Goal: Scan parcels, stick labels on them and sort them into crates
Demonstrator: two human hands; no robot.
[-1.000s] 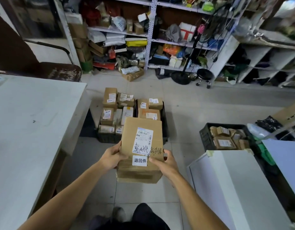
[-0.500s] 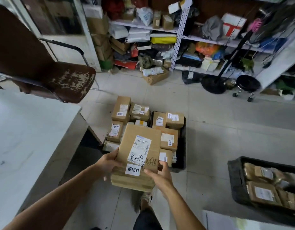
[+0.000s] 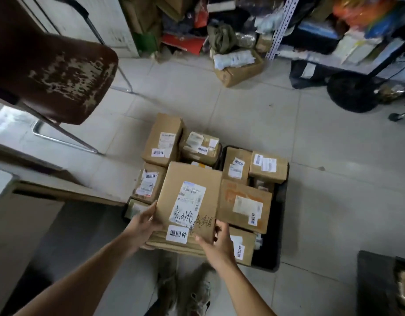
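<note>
On the tiled floor, centre of the scene, largest item first:

1. Black crate (image 3: 277, 236). Low plastic walls, filled above the rim with labelled cartons; some stand outside its far-left corner. Judged rigid and heavy when full; best left where it stands.

2. Held carton (image 3: 189, 201). Brown cardboard parcel, carried flat, label side up, over the near-left part of the crate. Stiff, matt board, so unlikely to slip; the near edge looks crushed and layered, so judged soft there. Weight looks moderate, since two hands carry it. Sound hold: both near corners, palms under, clear of the crushed edge.

3. Left hand (image 3: 143, 225). Fingers curled round the carton's near-left corner, thumb on the side face.

4. Right hand (image 3: 216, 240). Grips the near-right corner, thumb on the top face, fingers underneath and out of sight.

5. Shipping label (image 3: 189, 202). White printed sheet on the carton top, with dark handwriting across its near end and onto the board. Glossy; poor surface for grip.

6. Return sticker (image 3: 177, 234). Small white tag at the carton's near edge, stuck flat. Like tags show on neighbouring cartons, so this parcel is judged ready to set down.
</note>
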